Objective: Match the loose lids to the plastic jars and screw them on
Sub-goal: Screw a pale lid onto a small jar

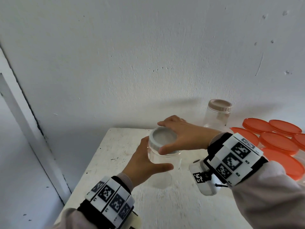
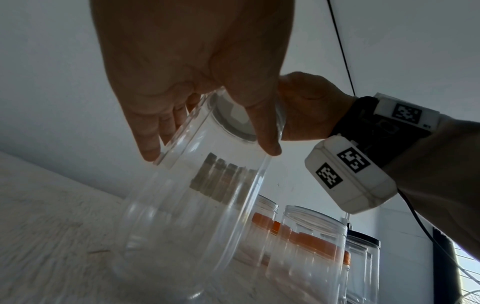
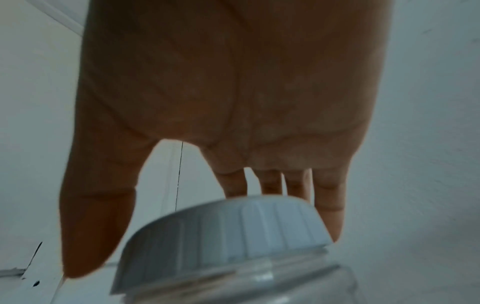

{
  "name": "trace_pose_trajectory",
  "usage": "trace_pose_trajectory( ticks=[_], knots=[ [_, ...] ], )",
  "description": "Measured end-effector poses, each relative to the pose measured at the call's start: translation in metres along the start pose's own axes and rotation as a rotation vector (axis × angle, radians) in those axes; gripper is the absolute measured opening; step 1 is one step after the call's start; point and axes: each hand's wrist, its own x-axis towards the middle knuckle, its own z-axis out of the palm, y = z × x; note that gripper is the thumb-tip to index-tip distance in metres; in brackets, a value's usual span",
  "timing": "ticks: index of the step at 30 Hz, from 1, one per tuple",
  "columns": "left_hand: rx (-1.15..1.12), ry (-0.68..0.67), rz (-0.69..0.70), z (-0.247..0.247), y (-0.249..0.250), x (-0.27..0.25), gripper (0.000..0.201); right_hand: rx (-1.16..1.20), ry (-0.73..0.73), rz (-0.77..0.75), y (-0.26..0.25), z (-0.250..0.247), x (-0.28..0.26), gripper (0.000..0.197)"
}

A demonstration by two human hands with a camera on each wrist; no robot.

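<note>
Jar (image 1: pixel 162 164) of clear plastic stands near the table's (image 1: pixel 122 146) far left corner, ribbed faintly round its wall and see-through to the scuffed white top beneath. My left hand (image 1: pixel 145 162) holds its body, thumb on the near side, fingers curled round the far side. A pale grey lid (image 1: pixel 162 140) with a fluted skirt sits on its mouth; my right hand (image 1: pixel 183 138) spans it from above, thumb and fingers pinching the rim. Toward the far right edge stand another clear jar with a beige lid (image 1: pixel 219 104) and a cluster of orange lids (image 1: pixel 279 141).
</note>
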Motion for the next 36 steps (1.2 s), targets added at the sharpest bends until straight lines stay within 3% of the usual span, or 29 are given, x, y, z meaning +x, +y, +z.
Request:
trace_pose_trajectory(
  ticks=[4, 9, 15, 28, 30, 33, 36],
  knots=[
    [-0.005, 0.006, 0.001, 0.000, -0.001, 0.000, 0.078, 0.007, 0.018, -0.031, 0.003, -0.002, 0.000, 0.086],
    [0.000, -0.003, -0.005, 0.000, 0.000, -0.001, 0.079, -0.049, 0.101, 0.017, 0.002, 0.009, 0.004, 0.091],
    [0.017, -0.002, -0.013, 0.000, 0.001, 0.000, 0.077, 0.012, 0.040, -0.095, 0.005, 0.009, 0.003, 0.084],
    [-0.007, 0.041, 0.010, 0.003, -0.002, -0.004, 0.081, -0.026, 0.331, -0.111, -0.004, 0.044, -0.005, 0.069],
    [0.013, 0.034, 0.036, 0.002, -0.002, -0.006, 0.083, -0.040, 0.254, -0.110, -0.007, 0.039, -0.007, 0.072],
    [0.046, 0.026, 0.085, 0.000, 0.000, -0.009, 0.084, -0.049, 0.023, -0.117, -0.001, 0.006, -0.004, 0.077],
    [0.071, 0.008, 0.079, -0.003, 0.001, -0.011, 0.084, -0.030, 0.073, -0.017, 0.017, -0.039, 0.008, 0.071]
  ],
)
